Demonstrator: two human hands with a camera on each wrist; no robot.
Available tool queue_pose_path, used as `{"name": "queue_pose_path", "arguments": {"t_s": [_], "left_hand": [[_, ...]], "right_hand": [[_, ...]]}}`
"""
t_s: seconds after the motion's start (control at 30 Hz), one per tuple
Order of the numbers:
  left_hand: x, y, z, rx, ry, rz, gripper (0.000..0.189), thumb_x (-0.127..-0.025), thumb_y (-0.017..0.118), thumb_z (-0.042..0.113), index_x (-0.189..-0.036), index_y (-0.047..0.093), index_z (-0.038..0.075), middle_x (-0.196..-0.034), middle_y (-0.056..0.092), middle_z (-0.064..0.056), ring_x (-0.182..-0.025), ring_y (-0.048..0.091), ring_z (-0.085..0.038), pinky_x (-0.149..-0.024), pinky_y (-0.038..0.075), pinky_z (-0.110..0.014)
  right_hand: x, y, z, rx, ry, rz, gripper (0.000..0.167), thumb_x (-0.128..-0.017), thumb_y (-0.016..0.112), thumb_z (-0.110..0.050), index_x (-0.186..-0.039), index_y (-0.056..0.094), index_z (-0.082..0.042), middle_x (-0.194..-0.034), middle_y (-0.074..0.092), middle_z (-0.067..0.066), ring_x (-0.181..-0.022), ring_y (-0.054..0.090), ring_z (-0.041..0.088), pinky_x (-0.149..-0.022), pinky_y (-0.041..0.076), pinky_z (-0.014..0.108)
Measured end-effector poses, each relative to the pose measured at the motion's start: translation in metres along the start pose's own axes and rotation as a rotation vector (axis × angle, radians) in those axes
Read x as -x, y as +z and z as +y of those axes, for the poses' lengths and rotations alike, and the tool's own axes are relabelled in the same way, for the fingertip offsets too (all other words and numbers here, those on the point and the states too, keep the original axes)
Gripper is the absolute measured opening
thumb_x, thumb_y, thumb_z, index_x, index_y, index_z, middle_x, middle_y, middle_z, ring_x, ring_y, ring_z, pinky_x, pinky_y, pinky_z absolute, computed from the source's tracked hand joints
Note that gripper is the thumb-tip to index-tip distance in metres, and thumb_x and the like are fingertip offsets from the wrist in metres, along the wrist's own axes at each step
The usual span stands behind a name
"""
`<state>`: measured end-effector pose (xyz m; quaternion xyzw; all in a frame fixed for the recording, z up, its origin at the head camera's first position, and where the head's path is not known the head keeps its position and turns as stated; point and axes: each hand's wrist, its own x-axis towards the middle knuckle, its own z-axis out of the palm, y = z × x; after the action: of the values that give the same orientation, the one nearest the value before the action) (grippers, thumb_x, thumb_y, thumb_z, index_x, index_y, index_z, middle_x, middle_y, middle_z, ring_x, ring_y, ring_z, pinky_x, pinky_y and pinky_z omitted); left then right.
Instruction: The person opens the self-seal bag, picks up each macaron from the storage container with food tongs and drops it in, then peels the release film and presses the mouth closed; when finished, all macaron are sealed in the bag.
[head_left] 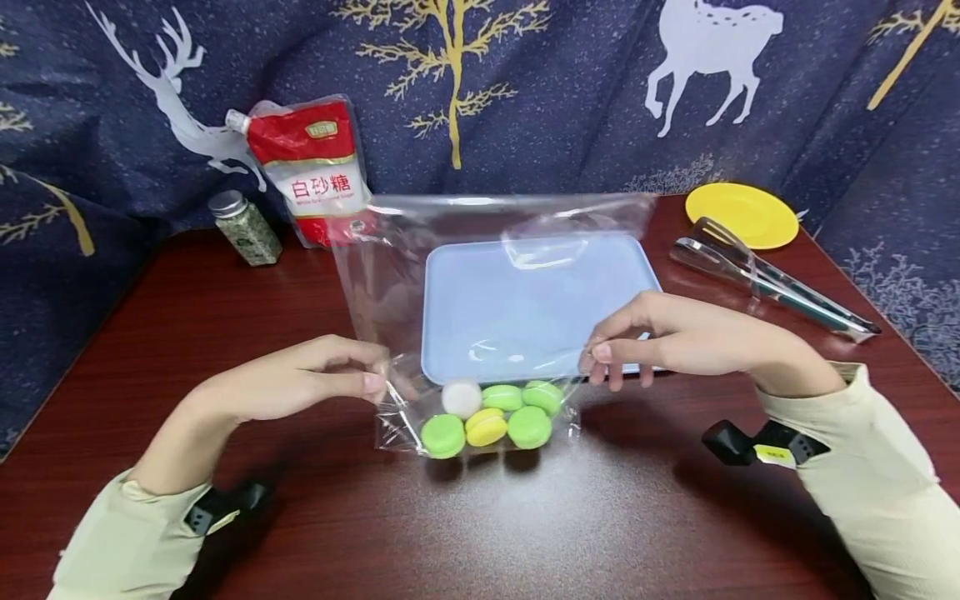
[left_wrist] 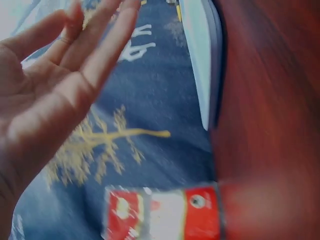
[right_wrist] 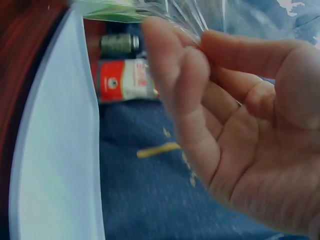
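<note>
A clear plastic bag [head_left: 390,275] hangs between my hands, its upper part spread over the blue tray. In its bottom lie several green macarons [head_left: 444,436], a yellow macaron [head_left: 486,427] and a whitish macaron [head_left: 461,398]. My left hand [head_left: 300,379] pinches the bag's left side between thumb and fingers. On the right side, my right hand [head_left: 675,333] pinches the film between thumb and forefinger. The right wrist view shows gathered film [right_wrist: 192,20] at those fingertips. In the left wrist view the left hand [left_wrist: 60,85] appears, its grip on the film hard to make out.
Behind the bag lies a light blue tray [head_left: 630,258]. At the back left stand a red-and-white sugar pouch [head_left: 318,179] and a small spice jar [head_left: 246,229]. Metal tongs [head_left: 780,287] and a yellow plate [head_left: 742,215] are at the back right, before a patterned cloth [head_left: 570,100].
</note>
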<state>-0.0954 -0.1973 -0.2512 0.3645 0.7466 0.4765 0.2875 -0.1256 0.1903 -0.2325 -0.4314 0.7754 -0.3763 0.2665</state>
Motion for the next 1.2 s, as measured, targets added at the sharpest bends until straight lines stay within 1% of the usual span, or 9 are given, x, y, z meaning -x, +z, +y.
{"name": "queue_pose_path", "arguments": {"t_s": [0.07,0.13,0.27,0.33,0.43,0.6,0.8,1.0,1.2], "left_hand": [[0.013,-0.004,-0.007,0.154,-0.021,0.034,0.019,-0.097,0.045,0.003,-0.108,0.056,-0.006,-0.099,0.062,-0.006,-0.094,0.060,-0.015,-0.086,0.048,-0.031],[0.022,-0.009,-0.017,0.331,0.021,0.030,0.021,-0.097,0.038,-0.002,-0.110,0.053,-0.008,-0.105,0.062,-0.012,-0.101,0.060,-0.021,-0.089,0.046,-0.035],[0.035,-0.023,-0.045,0.602,0.132,-0.060,0.039,-0.097,0.022,-0.010,-0.119,0.053,-0.006,-0.118,0.057,-0.028,-0.112,0.054,-0.036,-0.094,0.040,-0.042],[0.042,-0.032,-0.057,0.665,0.127,-0.077,0.039,-0.096,0.018,-0.010,-0.115,0.052,-0.008,-0.118,0.055,-0.032,-0.112,0.052,-0.041,-0.095,0.039,-0.045],[0.054,-0.046,-0.073,0.705,0.068,-0.015,0.033,-0.097,0.018,-0.008,-0.107,0.049,-0.007,-0.113,0.057,-0.032,-0.109,0.054,-0.042,-0.093,0.041,-0.046],[0.068,-0.063,-0.091,0.682,-0.083,0.174,0.030,-0.100,0.022,0.000,-0.096,0.052,0.000,-0.100,0.066,-0.021,-0.096,0.064,-0.032,-0.085,0.048,-0.041],[0.067,-0.071,-0.102,0.653,-0.285,0.445,0.026,-0.101,0.029,0.009,-0.089,0.051,0.004,-0.081,0.065,-0.009,-0.077,0.067,-0.021,-0.077,0.052,-0.037],[0.062,-0.069,-0.103,0.348,-0.458,0.623,0.025,-0.102,0.026,0.016,-0.093,0.043,0.000,-0.073,0.058,-0.002,-0.065,0.062,-0.012,-0.065,0.054,-0.030],[0.055,-0.064,-0.101,0.070,-0.512,0.722,0.030,-0.101,0.024,0.017,-0.099,0.041,-0.008,-0.074,0.050,-0.007,-0.057,0.060,-0.012,-0.055,0.053,-0.029]], "right_hand": [[-0.014,0.004,-0.002,-0.038,0.000,-0.006,0.024,-0.099,0.043,-0.010,-0.095,0.066,-0.011,-0.081,0.065,0.003,-0.071,0.062,0.021,-0.053,0.051,0.034],[-0.029,0.008,-0.003,-0.085,0.010,-0.003,0.025,-0.100,0.042,-0.011,-0.093,0.065,-0.007,-0.081,0.063,0.009,-0.069,0.061,0.025,-0.052,0.050,0.034],[-0.065,0.018,-0.002,-0.168,0.066,0.008,0.025,-0.099,0.044,-0.014,-0.092,0.064,-0.002,-0.078,0.061,0.017,-0.065,0.058,0.028,-0.051,0.049,0.035],[-0.084,0.023,-0.001,-0.202,0.088,0.013,0.025,-0.098,0.045,-0.013,-0.091,0.064,0.002,-0.076,0.060,0.019,-0.064,0.057,0.028,-0.050,0.049,0.034],[-0.114,0.029,0.002,-0.243,0.123,0.025,0.025,-0.097,0.047,-0.010,-0.091,0.064,0.006,-0.076,0.060,0.022,-0.062,0.056,0.023,-0.049,0.049,0.032],[-0.161,0.035,0.008,-0.257,0.206,0.134,0.025,-0.095,0.046,-0.007,-0.092,0.064,0.010,-0.077,0.061,0.019,-0.058,0.055,0.016,-0.049,0.048,0.027],[-0.199,0.040,0.012,0.008,0.260,0.274,0.027,-0.092,0.044,-0.006,-0.081,0.068,0.001,-0.068,0.062,0.009,-0.051,0.054,0.013,-0.048,0.048,0.026],[-0.220,0.047,0.014,0.282,0.322,0.394,0.025,-0.086,0.050,-0.006,-0.070,0.070,-0.006,-0.056,0.055,-0.002,-0.049,0.043,0.009,-0.050,0.037,0.021],[-0.233,0.051,0.010,0.411,0.405,0.510,0.039,-0.085,0.052,-0.005,-0.050,0.038,-0.013,-0.048,0.033,-0.002,-0.050,0.036,0.014,-0.048,0.031,0.026]]}}
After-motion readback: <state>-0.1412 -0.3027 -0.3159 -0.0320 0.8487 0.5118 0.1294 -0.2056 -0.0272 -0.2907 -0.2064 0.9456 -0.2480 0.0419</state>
